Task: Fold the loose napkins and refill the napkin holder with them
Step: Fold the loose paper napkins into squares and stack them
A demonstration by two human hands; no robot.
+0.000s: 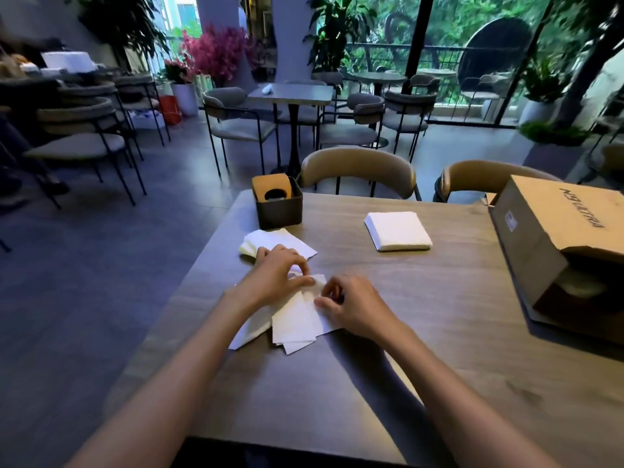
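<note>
both hands work a white napkin [297,320] lying near the left edge of the table [422,332]. the left hand [275,276] lies on its far end, fingers curled, the tips pressing the fold. the right hand [347,304] pinches the same end between thumb and curled fingers. more loose napkins [270,243] lie just beyond the left hand, touching the dark holder [278,206]. a neat stack [398,231] sits to the right, well apart. a cardboard box [560,244] rests at the table's right side.
</note>
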